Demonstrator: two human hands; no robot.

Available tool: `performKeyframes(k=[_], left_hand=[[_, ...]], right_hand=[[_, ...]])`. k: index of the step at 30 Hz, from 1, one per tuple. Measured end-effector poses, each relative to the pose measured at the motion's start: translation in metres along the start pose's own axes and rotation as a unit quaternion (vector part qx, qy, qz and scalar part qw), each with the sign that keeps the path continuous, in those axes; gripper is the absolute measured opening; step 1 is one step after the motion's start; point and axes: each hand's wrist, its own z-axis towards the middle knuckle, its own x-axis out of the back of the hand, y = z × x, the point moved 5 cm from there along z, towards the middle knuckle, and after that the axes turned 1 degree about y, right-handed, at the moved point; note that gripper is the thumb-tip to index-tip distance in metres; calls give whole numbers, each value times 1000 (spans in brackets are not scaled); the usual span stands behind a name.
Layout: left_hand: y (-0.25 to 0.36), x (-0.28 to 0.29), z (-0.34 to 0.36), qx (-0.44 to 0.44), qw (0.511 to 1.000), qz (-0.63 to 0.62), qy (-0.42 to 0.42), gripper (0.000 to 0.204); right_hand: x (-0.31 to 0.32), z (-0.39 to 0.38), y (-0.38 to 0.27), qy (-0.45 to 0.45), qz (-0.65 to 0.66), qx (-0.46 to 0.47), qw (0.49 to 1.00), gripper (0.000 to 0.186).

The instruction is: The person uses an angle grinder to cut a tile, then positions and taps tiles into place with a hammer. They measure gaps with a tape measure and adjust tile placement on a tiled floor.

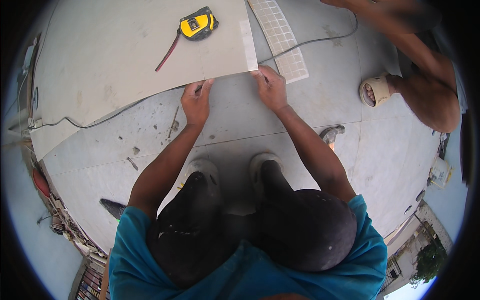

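Note:
A large beige tile (150, 55) lies across the upper left of the view, its near edge toward me. My left hand (196, 104) is closed on that edge, thumb and fingers pinching it. My right hand (271, 90) pinches the tile's near right corner. On top of the tile rests a yellow and black tape measure (197, 23) with a dark red strap (167, 56). Close to my right hand, a pale strip with a grid pattern (285, 42) lies on the grey floor. The underside of the tile is hidden.
A dark cable (327, 39) runs over the strip and along the tile's edge. Right of my forearm lies a hammer (331, 134). Another person's sandalled foot (376, 91) is at the right. Debris (136, 150) and a dark pointed tool (113, 206) lie at the left; a white bucket (440, 172) stands far right.

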Motion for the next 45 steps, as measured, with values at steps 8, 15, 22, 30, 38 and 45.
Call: performKeyframes(k=[8,15,22,30,38,45], left_hand=[[6,0,-1,-3,1000,19,2,31],[9,1,-1,-20,999,31,2,29],[10,1,-1,-13,1000,22,-2,29],[9,1,0,-2,1000,26,0,30],[12,1,-1,-3,1000,31,1,30],[13,1,-2,-17,999,33,0,33]], right_hand=[[-1,0,3,10,6,26,1000,13],[-2,-1,3,-5,-10,2,1000,17],[-2,0,3,-5,-14,4,1000,16],[-2,-1,3,-6,-31,2,1000,17],[-2,-2,0,-15,1,-17,1000,26],[-2,-7,8,7,-31,43,999,32]])
